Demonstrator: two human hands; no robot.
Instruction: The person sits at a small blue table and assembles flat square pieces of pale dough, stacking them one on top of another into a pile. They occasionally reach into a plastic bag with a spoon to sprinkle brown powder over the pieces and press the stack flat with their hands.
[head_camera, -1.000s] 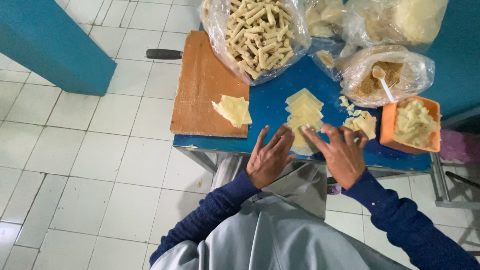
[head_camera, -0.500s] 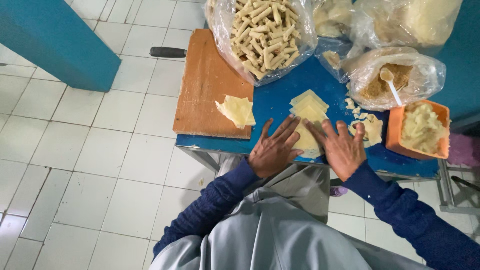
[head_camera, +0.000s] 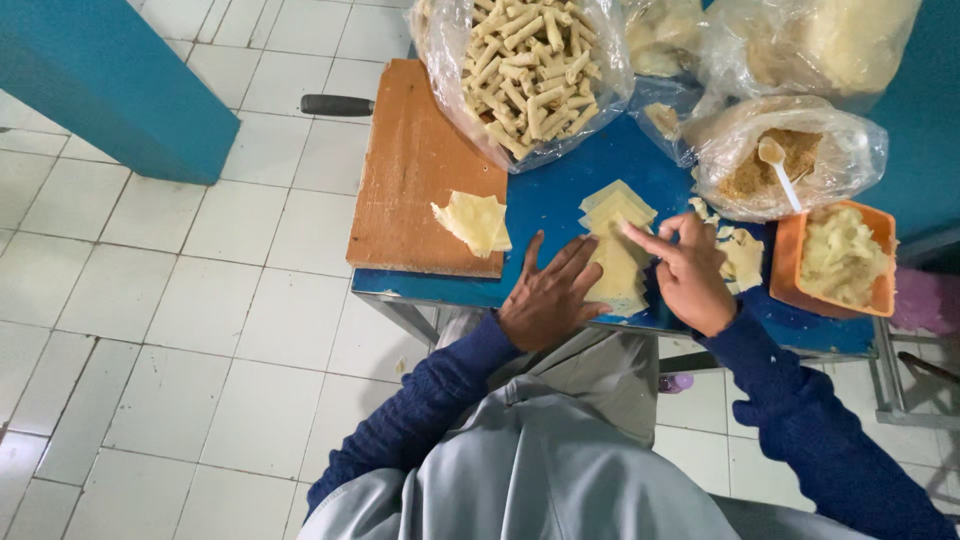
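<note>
I note both hands flat on the wrapper (head_camera: 617, 265), which lies on the blue table (head_camera: 545, 195) just right of the board (head_camera: 415, 170). Left hand (head_camera: 548, 297) is splayed, gripping nothing; right hand (head_camera: 690, 275) presses with fingers extended. Step judged: flattening. The next move needs filling from the tub (head_camera: 838, 262).

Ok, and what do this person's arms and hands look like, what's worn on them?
Both arms are covered to the wrist by dark navy knit sleeves. The left hand and right hand are bare: no gloves, and no rings, watch or bracelet show. The fingers are uncovered. A light grey garment covers the torso.
</note>
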